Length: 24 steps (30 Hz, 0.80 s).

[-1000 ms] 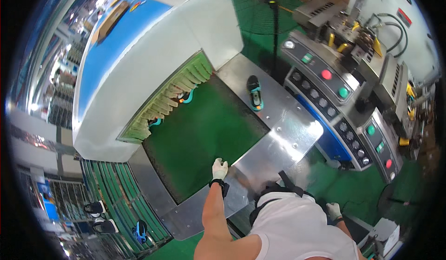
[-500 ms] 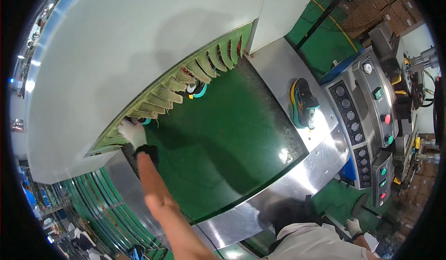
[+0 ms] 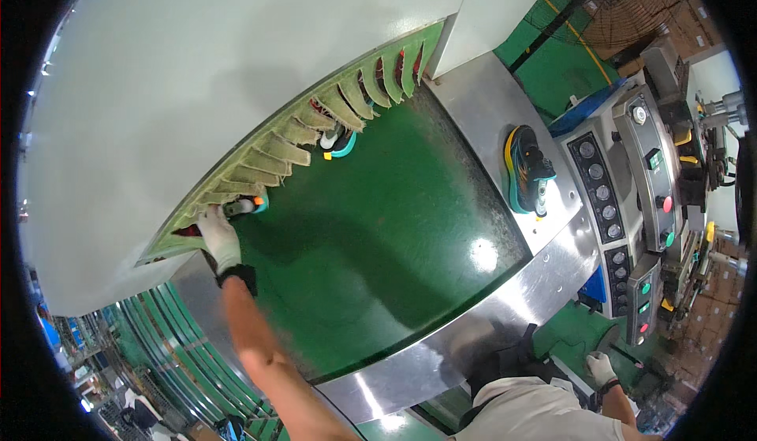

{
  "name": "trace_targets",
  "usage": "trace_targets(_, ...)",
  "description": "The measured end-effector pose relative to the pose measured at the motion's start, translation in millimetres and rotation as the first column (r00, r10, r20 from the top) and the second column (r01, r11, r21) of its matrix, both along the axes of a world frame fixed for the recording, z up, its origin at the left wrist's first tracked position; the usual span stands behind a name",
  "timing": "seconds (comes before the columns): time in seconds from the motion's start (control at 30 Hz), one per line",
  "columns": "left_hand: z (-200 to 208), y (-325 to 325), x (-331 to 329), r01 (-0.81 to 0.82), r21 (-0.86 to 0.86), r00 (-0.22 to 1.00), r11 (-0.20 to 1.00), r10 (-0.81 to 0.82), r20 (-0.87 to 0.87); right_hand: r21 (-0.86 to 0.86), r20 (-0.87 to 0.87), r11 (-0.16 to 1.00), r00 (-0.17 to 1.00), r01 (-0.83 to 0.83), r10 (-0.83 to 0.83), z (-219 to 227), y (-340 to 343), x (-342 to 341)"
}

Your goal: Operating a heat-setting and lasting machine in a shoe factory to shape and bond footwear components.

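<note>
My left hand (image 3: 220,240), in a white glove with a black cuff, is at the left end of a green strip curtain (image 3: 276,153). Its fingers are closed on the near side of a shoe (image 3: 246,205) with teal and orange parts. The strips hide the rest of that shoe. A second shoe (image 3: 339,143), with a teal sole edge, pokes out from under the middle strips onto the green belt (image 3: 378,236). Down by my right side hangs my right hand (image 3: 602,368), also gloved, fingers curled, with nothing visible in it.
A dark shoe with a yellow and teal sole (image 3: 527,171) stands on the metal ledge right of the belt. Beyond it is a control panel (image 3: 650,165) with gauges and buttons. A white machine hood (image 3: 197,70) rises over the curtain. A roller rack (image 3: 181,346) lies at left.
The shoe at my left hand shows more of itself from under the strips. My left hand has shifted slightly down and left beside it. The whole view has shifted a little.
</note>
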<state>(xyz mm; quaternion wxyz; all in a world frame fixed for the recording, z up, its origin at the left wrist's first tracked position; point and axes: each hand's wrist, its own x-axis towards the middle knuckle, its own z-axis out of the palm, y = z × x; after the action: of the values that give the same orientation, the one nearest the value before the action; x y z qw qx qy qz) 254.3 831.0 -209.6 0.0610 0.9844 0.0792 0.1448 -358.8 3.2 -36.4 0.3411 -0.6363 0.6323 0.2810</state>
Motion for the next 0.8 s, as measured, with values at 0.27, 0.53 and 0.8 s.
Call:
trace_targets(0.27,50.3,-191.1,-164.5,0.209,-0.347,0.96,0.914,-0.26,-0.106,-0.132,0.452,0.81,0.692,-0.572,0.562,-17.2,58.2,147.5)
trace_targets(0.53,139.4,-437.6,-255.1,0.183,-0.878,0.786,0.442,-0.602,-0.139,-0.333,0.767,0.552,0.12,-0.765,0.63,69.4,161.2,254.2)
trace_targets(0.8,246.5,-670.0,-264.5,0.399,-0.906,0.47,0.143,-0.88,0.067,-0.29,0.837,0.865,0.329,-0.41,0.437,134.4,42.2,169.6)
